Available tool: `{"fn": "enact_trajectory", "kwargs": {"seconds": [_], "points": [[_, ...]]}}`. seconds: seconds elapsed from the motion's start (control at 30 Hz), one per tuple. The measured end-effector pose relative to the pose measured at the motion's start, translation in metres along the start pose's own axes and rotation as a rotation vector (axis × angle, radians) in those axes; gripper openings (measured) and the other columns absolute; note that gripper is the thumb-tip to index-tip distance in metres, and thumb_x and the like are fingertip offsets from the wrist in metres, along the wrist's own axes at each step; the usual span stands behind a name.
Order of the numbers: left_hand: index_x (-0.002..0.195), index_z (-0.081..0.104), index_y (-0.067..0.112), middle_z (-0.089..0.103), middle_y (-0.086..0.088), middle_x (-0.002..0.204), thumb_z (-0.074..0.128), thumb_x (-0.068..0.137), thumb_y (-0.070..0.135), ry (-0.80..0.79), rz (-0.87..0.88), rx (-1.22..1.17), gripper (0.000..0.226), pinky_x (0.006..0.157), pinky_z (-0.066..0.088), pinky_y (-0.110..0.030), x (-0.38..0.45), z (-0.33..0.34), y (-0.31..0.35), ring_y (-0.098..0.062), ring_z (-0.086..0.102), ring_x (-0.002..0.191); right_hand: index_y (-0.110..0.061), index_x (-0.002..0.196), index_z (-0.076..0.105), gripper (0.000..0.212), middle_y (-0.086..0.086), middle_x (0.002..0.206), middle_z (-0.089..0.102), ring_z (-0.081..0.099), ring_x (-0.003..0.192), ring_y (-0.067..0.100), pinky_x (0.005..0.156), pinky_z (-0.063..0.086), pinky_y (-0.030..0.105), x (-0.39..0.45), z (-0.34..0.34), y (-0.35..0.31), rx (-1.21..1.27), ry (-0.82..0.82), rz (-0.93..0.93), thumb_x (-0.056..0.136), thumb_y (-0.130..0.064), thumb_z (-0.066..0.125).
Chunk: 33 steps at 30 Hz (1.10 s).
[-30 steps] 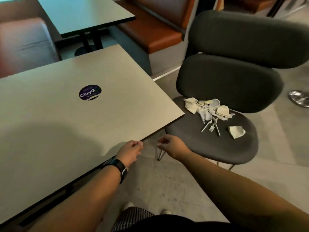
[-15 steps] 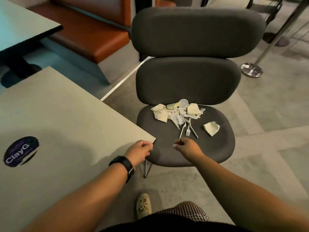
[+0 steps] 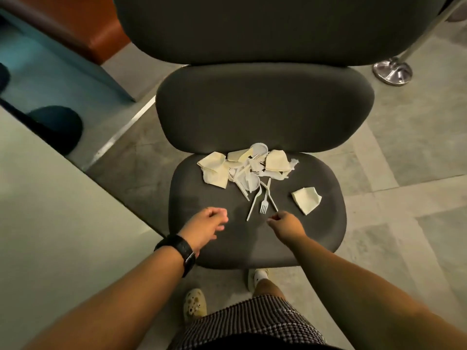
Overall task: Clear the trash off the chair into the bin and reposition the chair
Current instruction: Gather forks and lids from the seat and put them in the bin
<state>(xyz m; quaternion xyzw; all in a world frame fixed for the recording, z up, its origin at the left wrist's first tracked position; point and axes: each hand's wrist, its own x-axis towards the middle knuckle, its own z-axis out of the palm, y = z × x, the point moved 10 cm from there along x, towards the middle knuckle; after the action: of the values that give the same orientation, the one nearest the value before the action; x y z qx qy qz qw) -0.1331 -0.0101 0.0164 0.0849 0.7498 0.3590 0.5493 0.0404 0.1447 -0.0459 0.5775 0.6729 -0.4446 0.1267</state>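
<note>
Our left hand [image 3: 206,227] is hovering over the front left of the seat, fingers [image 3: 219,218] loosely curled and holding nothing. Our right hand [image 3: 286,224] is hovering over the front middle, fingers bent inward, tips just beside the near ends of the plastic cutlery; whether they are touching it we cannot tell. A black watch [image 3: 178,250] is sitting on the left wrist.

The trash [image 3: 243,169] is lying on the dark grey chair [image 3: 252,243], heaped at the back of the seat against the lower back pad: crumpled cream napkins, white plastic lids and spoons. A white fork [image 3: 264,202] and two more plastic handles are trailing forward from the heap towards our hands. One folded napkin [image 3: 306,199] is lying apart, on the right of the seat.

The counter [image 3: 50,223] is filling the left side, its corner just beside the seat's front left edge. An orange bench [image 3: 96,29] is showing upper left, a chrome post base [image 3: 392,73] upper right. We are reading no labels or writing anywhere.
</note>
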Motion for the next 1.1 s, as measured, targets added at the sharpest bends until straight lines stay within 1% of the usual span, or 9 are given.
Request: {"fn": "enact_trajectory", "kwargs": {"seconds": [0.1,0.33,0.4,0.5,0.63,0.73,0.87,0.97,1.1], "points": [[0.101,0.058,0.025,0.063,0.003,0.106,0.051,0.096,0.023,0.066,-0.045,-0.081,0.009,0.074,0.043,-0.025,0.028,0.014,0.008,-0.013,0.058,0.097,-0.011,0.102,0.068,0.019,0.008,0.100,0.067,0.062,0.095,0.026,0.073,0.039,0.025,0.044,-0.007,0.000,-0.054,-0.057,-0.006,0.092,-0.025,0.058],[0.106,0.058,0.025,0.065,0.005,0.108,0.048,0.097,0.031,0.072,-0.231,-0.167,0.014,0.089,0.046,-0.032,0.090,0.062,-0.033,-0.011,0.061,0.102,-0.010,0.103,0.066,0.027,0.008,0.096,0.065,0.063,0.090,0.028,0.071,0.044,0.029,0.141,0.000,0.025,-0.049,-0.086,0.112,0.087,-0.032,0.063],[0.107,0.058,0.025,0.065,0.005,0.110,0.049,0.097,0.030,0.066,-0.284,-0.183,0.015,0.088,0.046,-0.031,0.105,0.072,-0.050,-0.011,0.061,0.104,-0.011,0.111,0.062,0.046,0.010,0.111,0.064,0.062,0.100,0.030,0.081,0.051,0.035,0.165,0.006,0.033,-0.054,-0.043,0.167,0.082,-0.047,0.065],[0.109,0.058,0.026,0.065,0.005,0.112,0.049,0.097,0.030,0.061,-0.341,-0.185,0.015,0.086,0.045,-0.030,0.126,0.076,-0.067,-0.012,0.060,0.106,-0.015,0.135,0.043,0.085,0.010,0.135,0.047,0.047,0.125,0.032,0.100,0.043,0.046,0.183,0.019,0.037,-0.114,0.019,0.261,0.073,-0.070,0.063],[0.114,0.058,0.021,0.064,0.001,0.114,0.049,0.097,0.026,0.103,-0.392,-0.225,0.019,0.089,0.044,-0.032,0.159,0.073,-0.079,-0.015,0.059,0.108,-0.015,0.143,0.027,0.106,0.010,0.141,0.036,0.037,0.133,0.031,0.103,0.036,0.047,0.197,0.044,0.025,-0.270,0.014,0.312,0.066,-0.078,0.063],[0.112,0.057,0.019,0.063,-0.002,0.114,0.050,0.097,0.024,0.108,-0.414,-0.262,0.018,0.091,0.043,-0.034,0.174,0.074,-0.078,-0.018,0.058,0.108,-0.016,0.138,0.030,0.087,0.010,0.137,0.039,0.042,0.129,0.031,0.099,0.039,0.045,0.202,0.052,0.030,-0.261,0.000,0.353,0.074,-0.061,0.069],[0.111,0.058,0.021,0.063,-0.001,0.117,0.051,0.097,0.025,0.093,-0.426,-0.246,0.017,0.094,0.043,-0.035,0.183,0.074,-0.075,-0.018,0.057,0.110,-0.011,0.128,0.040,0.045,0.013,0.132,0.046,0.049,0.121,0.036,0.096,0.044,0.045,0.210,0.053,0.032,-0.204,-0.060,0.278,0.088,-0.028,0.053],[0.116,0.056,0.020,0.062,-0.002,0.121,0.049,0.097,0.023,0.088,-0.435,-0.235,0.020,0.096,0.042,-0.036,0.187,0.075,-0.071,-0.019,0.056,0.115,-0.009,0.123,0.044,0.036,0.014,0.125,0.052,0.054,0.114,0.034,0.089,0.048,0.042,0.212,0.049,0.036,-0.135,-0.120,0.262,0.090,-0.023,0.050],[0.118,0.054,0.019,0.059,-0.003,0.123,0.049,0.098,0.024,0.026,-0.449,-0.232,0.021,0.099,0.039,-0.037,0.188,0.088,-0.066,-0.022,0.053,0.121,-0.010,0.112,0.047,0.022,0.009,0.101,0.056,0.056,0.088,0.027,0.072,0.048,0.036,0.203,0.041,0.041,0.037,-0.151,0.274,0.094,-0.021,0.050]]}}
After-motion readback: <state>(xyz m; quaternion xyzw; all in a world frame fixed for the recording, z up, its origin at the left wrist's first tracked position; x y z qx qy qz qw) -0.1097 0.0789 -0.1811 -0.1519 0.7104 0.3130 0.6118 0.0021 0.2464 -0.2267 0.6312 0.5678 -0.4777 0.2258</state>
